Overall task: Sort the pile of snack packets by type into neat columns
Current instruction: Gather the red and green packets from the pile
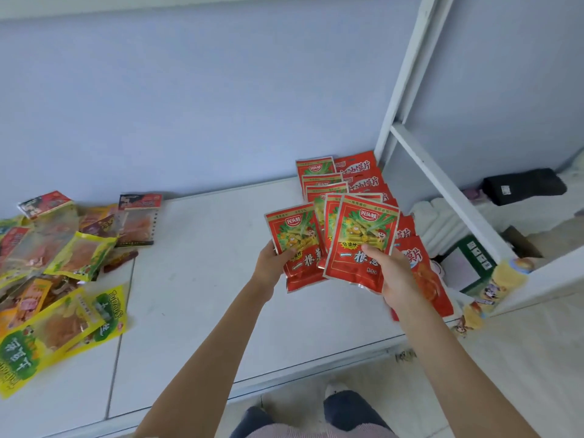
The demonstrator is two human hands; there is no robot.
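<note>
Both hands are out over the white worktop (196, 279), each holding a red snack packet of the same type. Left hand (271, 263) has its grip clenched on the lower edge of one red packet (295, 245), thumb on the front. Right hand (395, 273) grasps a second red packet (360, 241) at its lower right corner, thumb pressed on the print; at least one more like packet sits tucked behind it, count unclear. Both held packets are upright and facing the camera, overlapping slightly.

Behind them a column of the same red packets (319, 175) runs toward the blue wall (189, 105), overlapped like shingles. Just to its right lies a second column of a different red packet type (417, 267), reaching the worktop's front edge, partly hidden by the right hand.

The unsorted pile (53, 257) sits well apart at the left end of the worktop: yellow, clear and dark packets heaped loosely, some hanging past the frame edge.

A white metal frame (407, 99) stands on the right, with boxes and a black item on the floor beyond it.
</note>
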